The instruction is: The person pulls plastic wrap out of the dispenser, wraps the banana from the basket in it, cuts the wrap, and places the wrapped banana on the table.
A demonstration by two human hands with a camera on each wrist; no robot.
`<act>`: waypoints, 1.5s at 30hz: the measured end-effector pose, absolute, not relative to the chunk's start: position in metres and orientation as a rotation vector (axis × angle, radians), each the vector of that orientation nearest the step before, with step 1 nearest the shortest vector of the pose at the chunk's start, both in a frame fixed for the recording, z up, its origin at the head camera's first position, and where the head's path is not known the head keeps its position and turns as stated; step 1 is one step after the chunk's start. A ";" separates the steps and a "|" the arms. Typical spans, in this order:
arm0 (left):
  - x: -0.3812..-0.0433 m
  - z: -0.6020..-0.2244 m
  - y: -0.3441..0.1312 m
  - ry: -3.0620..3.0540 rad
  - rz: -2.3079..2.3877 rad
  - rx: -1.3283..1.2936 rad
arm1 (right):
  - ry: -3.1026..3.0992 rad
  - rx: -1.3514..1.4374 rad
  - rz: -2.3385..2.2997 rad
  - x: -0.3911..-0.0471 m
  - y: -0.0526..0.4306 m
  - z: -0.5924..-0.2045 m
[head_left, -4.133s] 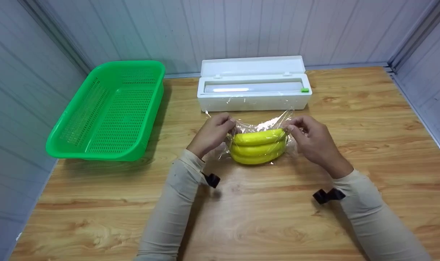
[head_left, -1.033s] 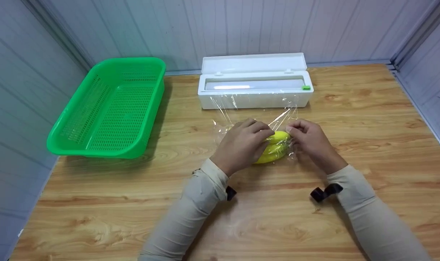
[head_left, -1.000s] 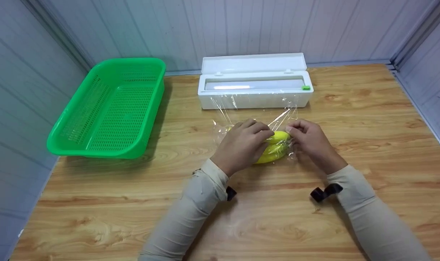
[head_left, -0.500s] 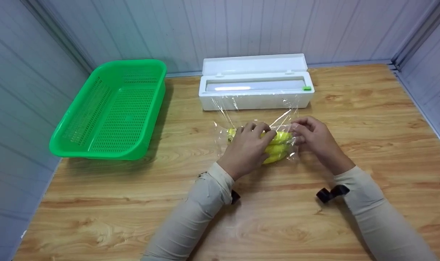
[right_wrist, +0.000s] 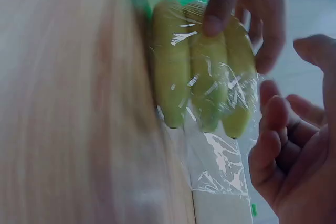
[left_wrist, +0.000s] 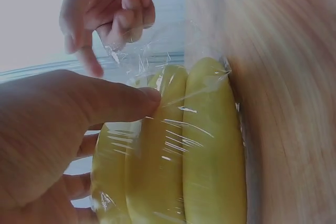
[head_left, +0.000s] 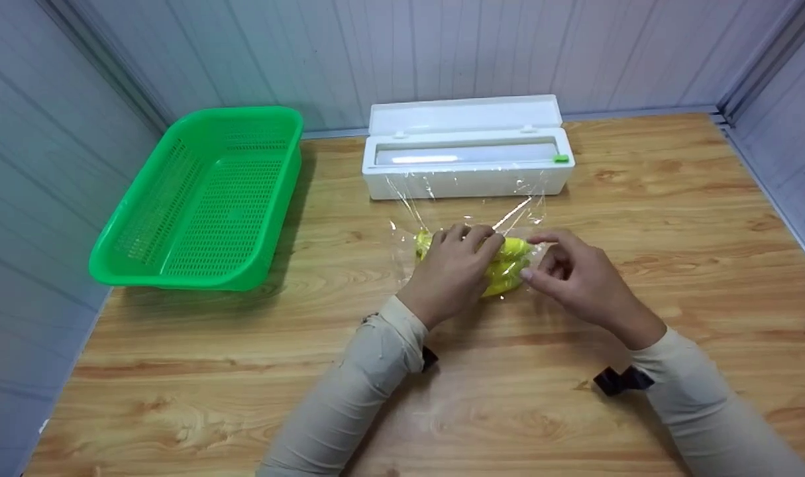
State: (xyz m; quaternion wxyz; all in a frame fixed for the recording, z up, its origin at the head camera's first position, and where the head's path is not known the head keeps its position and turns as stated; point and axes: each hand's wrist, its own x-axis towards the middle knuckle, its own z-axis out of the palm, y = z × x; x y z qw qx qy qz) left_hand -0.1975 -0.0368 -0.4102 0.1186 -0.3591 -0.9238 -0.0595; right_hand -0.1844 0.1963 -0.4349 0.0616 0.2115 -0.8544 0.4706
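The left hand (head_left: pixel 450 271) grips the 3 bananas (left_wrist: pixel 212 145) through clear film (head_left: pixel 468 211), thumb on the near side and fingers bent over the far side. The right hand (head_left: pixel 584 281) has its thumb and forefinger well parted just beside the bananas' right ends, the other fingers curled inward; I cannot tell whether a fingertip touches the film. The bananas lie side by side on the table, in front of the white box (head_left: pixel 468 187).

The likeliest trouble is the film's loose margin: thin and crumpled, it could cling to itself or to a fingertip and bunch. Because the film seems to run back to the box, a hard tug might tear it or drag the box forward. If the left hand's pressure eases, the fruit could slide and leave the covering slack.

The box's lid is raised, with 1 green piece (head_left: pixel 560 159) at the right of its front edge. The table (head_left: pixel 495 424) has a glossy wood grain. A green basket (head_left: pixel 177 281) sits at the left, and pale ribbed panels (head_left: pixel 442 53) enclose 3 sides.
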 end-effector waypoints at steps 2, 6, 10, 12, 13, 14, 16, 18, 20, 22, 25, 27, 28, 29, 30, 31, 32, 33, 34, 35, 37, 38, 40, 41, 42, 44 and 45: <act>-0.197 -0.411 -0.036 -2.706 -0.174 -1.041 | -2.562 0.687 1.292 -0.185 0.193 -0.439; -0.196 -0.417 -0.033 -2.709 -0.174 -1.018 | -2.502 0.617 1.244 -0.189 0.193 -0.446; -0.198 -0.426 -0.031 -2.688 -0.159 -0.990 | -2.494 0.471 1.427 -0.192 0.197 -0.446; -0.199 -0.429 -0.030 -2.686 -0.143 -0.974 | -2.497 0.409 1.526 -0.195 0.200 -0.447; -0.199 -0.429 -0.030 -2.689 -0.125 -0.963 | -2.505 0.381 1.558 -0.197 0.201 -0.448; -0.199 -0.429 -0.029 -2.695 -0.105 -0.952 | -2.515 0.362 1.578 -0.198 0.202 -0.449; -0.199 -0.429 -0.029 -2.705 -0.071 -0.934 | -2.523 0.342 1.600 -0.203 0.204 -0.453; -0.198 -0.430 -0.029 -2.707 -0.032 -0.923 | -2.531 0.327 1.618 -0.205 0.205 -0.454; -0.198 -0.430 -0.029 -2.698 -0.012 -0.920 | -2.526 0.313 1.676 -0.206 0.205 -0.455; -0.196 -0.430 -0.029 -2.689 -0.010 -0.924 | -2.515 0.305 1.748 -0.206 0.205 -0.456; -0.195 -0.431 -0.029 -2.675 -0.011 -0.932 | -2.516 0.301 1.813 -0.207 0.205 -0.456; -0.195 -0.431 -0.029 -2.669 -0.013 -0.936 | -2.543 0.304 1.804 -0.208 0.205 -0.457; -0.195 -0.431 -0.028 -2.666 -0.008 -0.938 | -2.562 0.305 1.791 -0.209 0.206 -0.457; -0.195 -0.432 -0.028 -2.662 -0.007 -0.941 | -2.579 0.306 1.793 -0.210 0.206 -0.457; -0.195 -0.432 -0.027 -2.656 -0.004 -0.946 | -2.603 0.309 1.782 -0.211 0.207 -0.456; -0.195 -0.432 -0.026 -2.650 -0.002 -0.947 | -2.629 0.317 1.773 -0.212 0.208 -0.456; -0.195 -0.432 -0.025 -2.644 -0.002 -0.951 | -2.652 0.331 1.768 -0.213 0.209 -0.455; -0.195 -0.432 -0.024 -2.640 0.000 -0.954 | -2.671 0.348 1.761 -0.214 0.210 -0.454; -0.195 -0.433 -0.023 -2.637 0.001 -0.958 | -2.691 0.368 1.749 -0.215 0.211 -0.453; -0.195 -0.433 -0.022 -2.633 0.000 -0.961 | -2.711 0.394 1.734 -0.216 0.212 -0.453; -0.196 -0.434 -0.021 -2.632 -0.003 -0.962 | -2.756 0.445 1.682 -0.217 0.214 -0.452; -0.196 -0.434 -0.022 -2.636 -0.005 -0.960 | -2.777 0.467 1.655 -0.218 0.215 -0.452; -0.195 -0.434 -0.023 -2.643 -0.007 -0.949 | -2.829 0.481 1.589 -0.219 0.215 -0.453; -0.195 -0.435 -0.024 -2.648 -0.011 -0.944 | -2.846 0.479 1.575 -0.219 0.214 -0.454; -0.195 -0.435 -0.025 -2.649 -0.016 -0.938 | -2.860 0.470 1.570 -0.219 0.213 -0.455; -0.195 -0.435 -0.026 -2.651 -0.023 -0.931 | -2.872 0.443 1.560 -0.219 0.211 -0.457; -0.195 -0.435 -0.026 -2.649 -0.023 -0.929 | -2.871 0.428 1.549 -0.219 0.210 -0.457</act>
